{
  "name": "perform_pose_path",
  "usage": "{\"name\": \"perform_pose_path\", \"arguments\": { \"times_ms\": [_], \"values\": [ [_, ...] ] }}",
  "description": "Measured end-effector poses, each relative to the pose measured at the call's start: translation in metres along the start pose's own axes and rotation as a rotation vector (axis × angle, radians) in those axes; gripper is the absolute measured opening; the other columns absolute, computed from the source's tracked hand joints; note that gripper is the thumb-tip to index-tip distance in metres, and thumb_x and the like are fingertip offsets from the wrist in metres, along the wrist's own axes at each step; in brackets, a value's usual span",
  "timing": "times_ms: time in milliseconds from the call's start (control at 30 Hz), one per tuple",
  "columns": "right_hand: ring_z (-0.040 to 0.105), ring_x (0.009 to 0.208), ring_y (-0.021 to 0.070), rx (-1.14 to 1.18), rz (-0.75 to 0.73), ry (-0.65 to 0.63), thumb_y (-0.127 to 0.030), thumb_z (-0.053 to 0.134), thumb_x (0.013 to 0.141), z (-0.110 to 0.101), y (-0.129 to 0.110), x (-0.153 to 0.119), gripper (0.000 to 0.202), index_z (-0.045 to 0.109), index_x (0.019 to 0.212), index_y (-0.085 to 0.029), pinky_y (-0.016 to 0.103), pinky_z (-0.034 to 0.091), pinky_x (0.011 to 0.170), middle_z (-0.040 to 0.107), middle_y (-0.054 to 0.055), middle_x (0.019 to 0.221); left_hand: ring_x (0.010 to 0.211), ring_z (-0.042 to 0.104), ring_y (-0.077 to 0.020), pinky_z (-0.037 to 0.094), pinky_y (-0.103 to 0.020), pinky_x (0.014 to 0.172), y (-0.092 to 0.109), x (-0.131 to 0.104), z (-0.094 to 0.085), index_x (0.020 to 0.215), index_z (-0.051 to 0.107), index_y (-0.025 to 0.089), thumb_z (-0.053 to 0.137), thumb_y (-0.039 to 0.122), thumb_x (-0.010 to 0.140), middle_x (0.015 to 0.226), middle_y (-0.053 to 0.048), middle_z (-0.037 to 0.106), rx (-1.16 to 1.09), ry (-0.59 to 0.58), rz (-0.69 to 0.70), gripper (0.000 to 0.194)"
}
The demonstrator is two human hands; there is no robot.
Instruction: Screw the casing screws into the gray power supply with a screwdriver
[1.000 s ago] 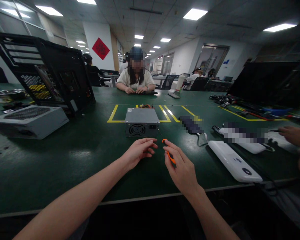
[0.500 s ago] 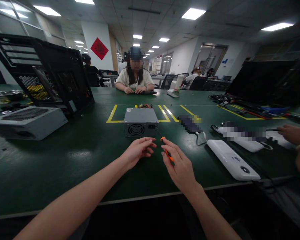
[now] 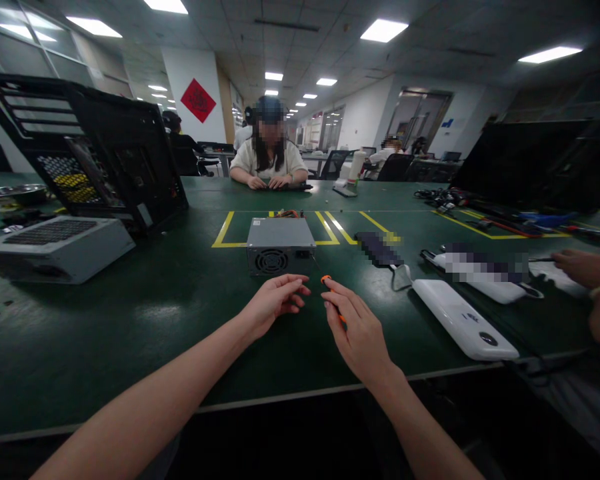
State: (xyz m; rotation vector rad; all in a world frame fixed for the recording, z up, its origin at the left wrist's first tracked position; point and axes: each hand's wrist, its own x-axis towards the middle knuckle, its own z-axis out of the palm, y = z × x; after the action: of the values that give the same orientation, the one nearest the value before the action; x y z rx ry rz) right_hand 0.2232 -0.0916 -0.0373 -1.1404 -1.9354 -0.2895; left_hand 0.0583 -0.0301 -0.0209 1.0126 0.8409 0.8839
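A grey power supply unit (image 3: 281,235) rests on the green table, its round fan grille and socket facing me. Between thumb and fingers of my right hand (image 3: 357,325) is a screwdriver (image 3: 326,280) with an orange handle. Its thin shaft points up and left toward the unit's socket corner; whether the tip touches is too small to tell. My left hand (image 3: 276,305) hovers just in front of the unit, fingers loosely bent and apart, with nothing in it.
A black computer case (image 3: 105,153) and a second power supply (image 3: 60,247) stand left. White power banks (image 3: 463,320) with cables and a phone (image 3: 377,248) lie right. A person (image 3: 270,153) sits opposite; another person's hand (image 3: 580,268) reaches in from the right.
The fingers of my right hand have closed a little more around the orange handle. My left hand stays almost where it was.
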Motion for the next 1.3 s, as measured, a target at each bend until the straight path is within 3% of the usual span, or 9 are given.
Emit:
{"name": "perform_pose_path", "arguments": {
  "times_ms": [200,400,667,867,1067,1300],
  "values": [
    [0.057,0.107,0.0194,0.019,0.006,-0.009,-0.015,0.043,0.089,0.000,0.001,0.000,0.019,0.055,0.104,-0.017,0.037,0.048,0.091,0.058,0.011,0.120,0.058,0.056,-0.0054,0.043,-0.015,0.049,0.001,-0.001,-0.001,0.101,0.060,0.014,0.054,0.019,0.084,0.084,-0.004,0.062,0.005,0.005,0.012,0.019],
    [0.057,0.107,0.0183,0.114,-0.014,0.071,-0.011,0.045,0.086,-0.006,-0.002,-0.002,0.022,0.055,0.104,-0.019,0.036,0.048,0.091,0.059,0.009,0.119,0.057,0.056,-0.0055,0.044,-0.015,0.048,-0.002,0.007,-0.002,0.101,0.060,0.013,0.053,0.018,0.084,0.086,-0.005,0.063,0.016,0.066,0.031,0.019],
    [0.061,0.099,0.0160,0.426,0.136,0.145,-0.009,0.047,0.085,-0.013,-0.018,-0.009,0.022,0.057,0.101,-0.020,0.032,0.052,0.084,0.061,0.006,0.114,0.061,0.058,-0.0056,0.046,-0.014,0.049,0.006,0.013,-0.014,0.105,0.059,0.017,0.053,0.027,0.086,0.096,-0.005,0.062,-0.101,0.160,0.148,0.022],
    [0.062,0.096,0.0155,0.506,0.183,0.132,-0.010,0.047,0.085,-0.012,-0.024,-0.010,0.021,0.058,0.099,-0.020,0.031,0.053,0.080,0.060,0.006,0.115,0.054,0.052,-0.0029,0.043,-0.011,0.047,0.007,0.014,-0.020,0.082,0.064,0.013,0.060,0.021,0.081,0.078,-0.002,0.062,-0.053,0.131,0.152,0.010],
    [0.060,0.101,0.0172,0.492,0.124,0.156,-0.005,0.047,0.083,-0.018,-0.030,-0.012,0.025,0.058,0.101,-0.018,0.033,0.051,0.084,0.060,0.007,0.115,0.054,0.052,-0.0023,0.042,-0.011,0.046,0.011,0.008,-0.017,0.083,0.065,0.012,0.067,0.025,0.075,0.075,-0.001,0.061,-0.097,0.053,0.152,0.015],
    [0.059,0.104,0.0196,0.441,-0.036,0.233,0.001,0.047,0.077,-0.036,-0.045,-0.033,0.035,0.056,0.108,-0.014,0.033,0.053,0.081,0.058,0.010,0.120,0.054,0.051,-0.0023,0.042,-0.009,0.043,0.022,-0.008,-0.011,0.082,0.063,0.013,0.064,0.022,0.078,0.071,0.001,0.057,-0.357,-0.069,0.098,0.010]
  ]
}}
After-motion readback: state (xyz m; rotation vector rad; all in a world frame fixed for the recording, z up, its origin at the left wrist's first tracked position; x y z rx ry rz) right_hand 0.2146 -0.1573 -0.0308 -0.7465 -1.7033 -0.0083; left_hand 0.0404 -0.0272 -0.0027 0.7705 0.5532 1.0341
